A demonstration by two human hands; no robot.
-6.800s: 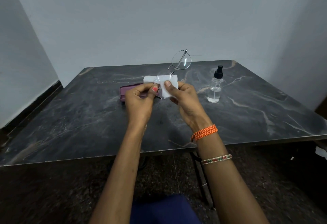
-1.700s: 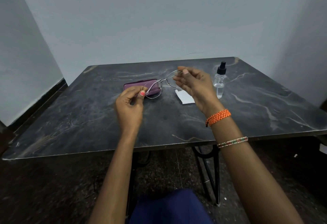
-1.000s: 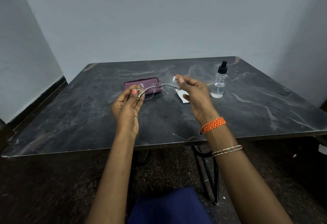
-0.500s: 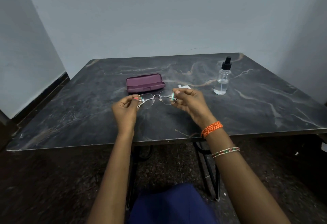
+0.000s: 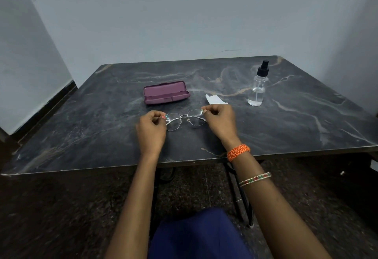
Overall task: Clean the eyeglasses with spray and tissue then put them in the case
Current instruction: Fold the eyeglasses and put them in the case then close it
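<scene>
Eyeglasses (image 5: pixel 185 119) lowered nearer desk (image 5: pixel 286 127) since earlier; left hand (image 5: pixel 151 129) and right hand (image 5: pixel 219 120) fingers pinching either end; closed case (image 5: pixel 166 95), tissue (image 5: pixel 214 99), spray bottle (image 5: pixel 257 86) beyond fingers

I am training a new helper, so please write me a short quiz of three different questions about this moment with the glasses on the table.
1. True or false: the case is open.
2. Which thing lies partly hidden behind the right hand? A) the spray bottle B) the tissue C) the case
3. Fill in: the left hand and the right hand each pinch one outer end of the ____.

Key
1. False: its lid is down.
2. B. The bottle stands apart to the right, the case to the left.
3. Glasses, held low over the table.
</scene>
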